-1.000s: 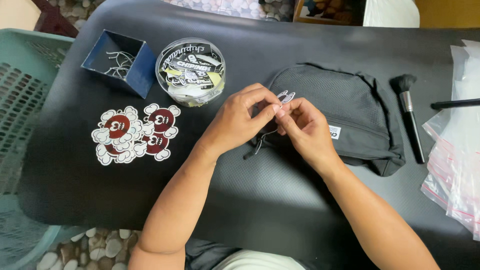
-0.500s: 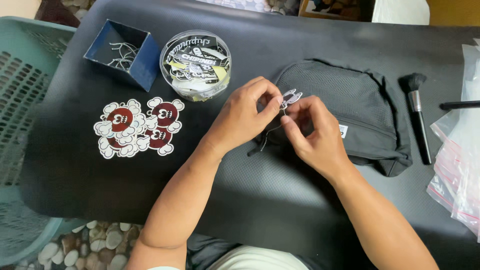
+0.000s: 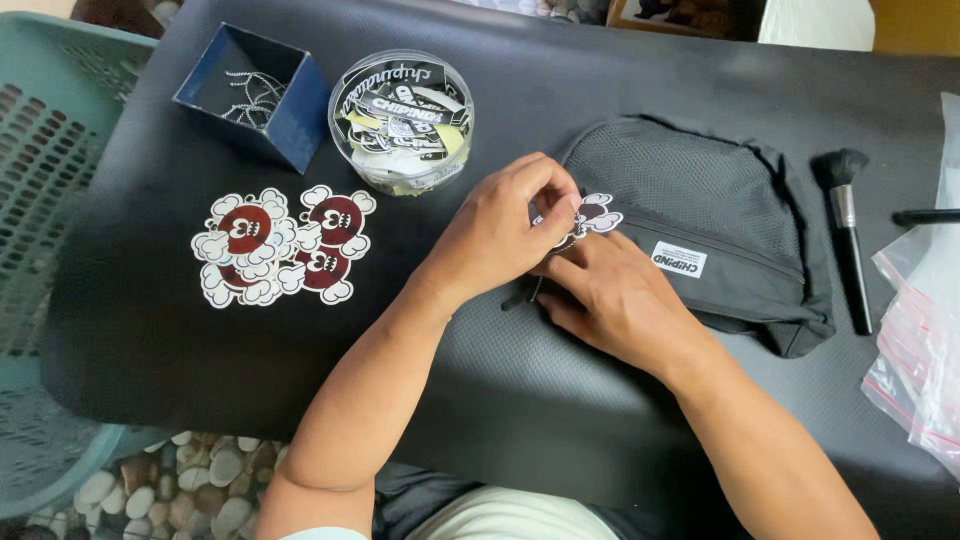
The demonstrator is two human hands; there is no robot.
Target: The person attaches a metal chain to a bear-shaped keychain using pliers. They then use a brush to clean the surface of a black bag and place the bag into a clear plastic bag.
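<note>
A black mesh pouch [image 3: 700, 200] with a small white label lies on the black table mat [image 3: 520, 400]. Over its left end, my left hand [image 3: 500, 230] and my right hand [image 3: 610, 295] meet, both pinching a small red-and-white cartoon charm [image 3: 595, 217] at the pouch's zipper end. My left fingertips curl down on the charm from above; my right hand holds it from below, resting on the pouch. What lies under the fingers is hidden.
Several matching red-and-white charms [image 3: 280, 245] lie at the left. A blue box [image 3: 255, 90] with thin metal chains and a clear round tub [image 3: 400, 120] of stickers stand behind. A makeup brush [image 3: 848, 235], plastic bags [image 3: 925, 320] right, teal basket [image 3: 50, 130] left.
Both hands have stayed on the charm at the pouch's left end, with only small finger shifts; the view has drifted slightly.
</note>
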